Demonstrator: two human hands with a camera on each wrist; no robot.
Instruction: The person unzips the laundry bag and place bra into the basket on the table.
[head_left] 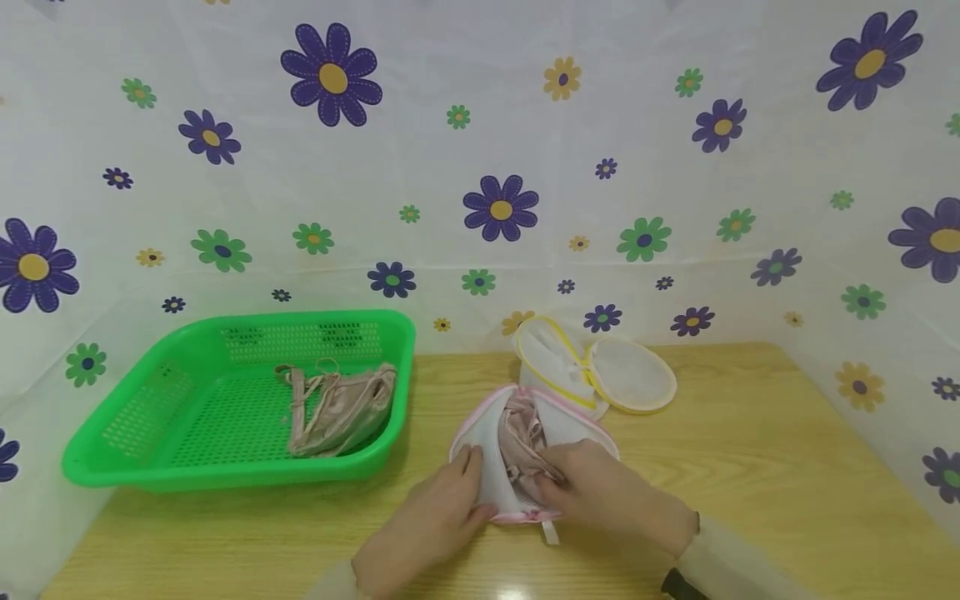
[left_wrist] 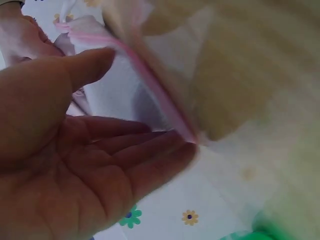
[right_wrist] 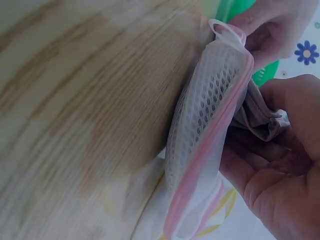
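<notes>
A white mesh laundry bag [head_left: 491, 467] with a pink zip edge stands unzipped on the table. Inside it lies a crumpled dusty-pink bra [head_left: 517, 433], partly hidden by the bag's walls. My right hand [head_left: 592, 487] reaches into the opening and pinches the bra's cloth [right_wrist: 257, 117] between thumb and fingers. On the opposite side my left hand [head_left: 438, 508] touches the bag's wall. Its fairly straight fingers [left_wrist: 150, 155] rest against the pink rim, with the thumb apart from them. A short white loop [head_left: 551, 532] sticks out at the bag's front.
At left stands a green plastic basket [head_left: 225, 479] with a similar bra [head_left: 348, 412] in its right part. Behind the pink-edged bag lies another mesh laundry bag [head_left: 547, 358], yellow-edged, with its round lid [head_left: 633, 375] folded open. Flower-printed sheeting [head_left: 420, 150] hangs behind the wooden table [head_left: 757, 467].
</notes>
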